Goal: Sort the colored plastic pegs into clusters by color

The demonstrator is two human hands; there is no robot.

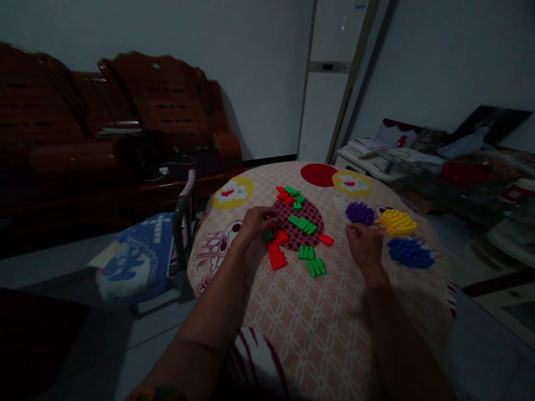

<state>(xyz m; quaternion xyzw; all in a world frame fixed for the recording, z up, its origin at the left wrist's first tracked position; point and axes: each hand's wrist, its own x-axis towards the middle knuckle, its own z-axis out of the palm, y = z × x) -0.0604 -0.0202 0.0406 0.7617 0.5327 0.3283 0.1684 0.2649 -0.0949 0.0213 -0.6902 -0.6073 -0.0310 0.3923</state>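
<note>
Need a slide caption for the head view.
Left hand touches red and green blocks; right hand rests beside purple pile.

Hidden, cropped and blurred parts

The left hand (256, 223) covers the red and green pieces beneath its fingers; whether it grips one is unclear. The right hand's (364, 245) fingers curl out of sight. The clutter (468, 167) at right is blurred, and both forearms run off the bottom edge.

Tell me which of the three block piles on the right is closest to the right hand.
The purple pile, just beyond the right hand. The yellow pile and the blue pile both lie farther to the right.
</note>
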